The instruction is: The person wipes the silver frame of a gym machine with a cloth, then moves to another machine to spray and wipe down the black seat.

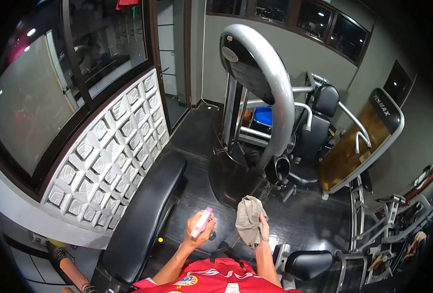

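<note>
My left hand [195, 227] is wrapped round a spray bottle with a pink and white trigger head [204, 219]. Its lower part is mostly hidden by the fingers. In my right hand [264, 227] hangs a crumpled grey-beige cloth [248, 220], the thumb lying along its right edge. Both hands are held in front of my red shirt, a short distance apart. Left of them is a long black padded bench [145, 215]. Beyond them rises a weight machine with a curved silver frame [285, 105].
Behind the tall machine is a black-padded seat machine [310, 134] with a brown panel [360, 141]. Metal racks [387, 244] line the right. A small black pad [309, 263] is near my right arm. A patterned white wall [111, 161] runs left. Part of another person [72, 271] shows lower left.
</note>
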`<state>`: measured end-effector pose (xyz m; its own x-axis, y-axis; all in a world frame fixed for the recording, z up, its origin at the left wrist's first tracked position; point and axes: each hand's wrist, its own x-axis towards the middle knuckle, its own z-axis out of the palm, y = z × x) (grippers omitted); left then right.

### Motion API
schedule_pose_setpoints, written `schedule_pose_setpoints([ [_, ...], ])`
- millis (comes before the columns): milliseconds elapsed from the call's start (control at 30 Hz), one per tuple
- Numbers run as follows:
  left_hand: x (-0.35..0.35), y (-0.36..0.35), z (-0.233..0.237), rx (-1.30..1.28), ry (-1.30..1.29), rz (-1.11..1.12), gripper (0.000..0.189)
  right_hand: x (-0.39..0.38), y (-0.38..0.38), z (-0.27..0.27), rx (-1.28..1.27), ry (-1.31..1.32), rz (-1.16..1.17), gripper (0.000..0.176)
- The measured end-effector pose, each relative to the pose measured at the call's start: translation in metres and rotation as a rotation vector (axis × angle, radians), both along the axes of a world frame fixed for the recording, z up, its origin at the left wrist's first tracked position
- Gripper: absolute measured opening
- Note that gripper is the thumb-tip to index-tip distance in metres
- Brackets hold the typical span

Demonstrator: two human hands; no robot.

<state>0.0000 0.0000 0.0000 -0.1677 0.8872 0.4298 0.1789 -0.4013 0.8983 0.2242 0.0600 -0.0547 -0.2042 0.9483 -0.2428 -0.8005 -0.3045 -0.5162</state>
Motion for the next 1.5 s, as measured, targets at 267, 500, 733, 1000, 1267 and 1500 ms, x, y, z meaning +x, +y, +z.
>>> schedule_pose_setpoints([
  [267, 0.049, 0.092, 0.039, 0.020, -0.060, 0.006, 0.011, 0.040, 0.090, 0.044, 0.364, -1.144, 0.173, 0.039],
  [500, 0.062, 0.142, 0.098, 0.000, -0.143, -0.044, 0.012, 0.052, 0.111, 0.082, 0.341, -0.425, 0.131, 0.046],
  [733, 0.071, 0.206, 0.131, 0.148, -0.161, 0.036, 0.007, 0.075, 0.123, 0.116, 0.710, -1.015, -0.242, 0.025],
  [1000, 0.074, 0.256, 0.142, 0.364, 0.035, 0.151, 0.004, 0.085, 0.142, 0.110, 0.621, -0.831, -0.614, 0.037],
  [1267, 0.077, 0.268, 0.141, 0.347, 0.001, 0.054, 0.008, 0.040, 0.191, 0.138, 0.638, -0.943, -0.782, 0.044],
  [1500, 0.066, 0.253, 0.139, 0.293, 0.002, -0.048, 0.007, -0.018, 0.287, 0.185, 1.384, -1.614, -1.111, 0.048],
])
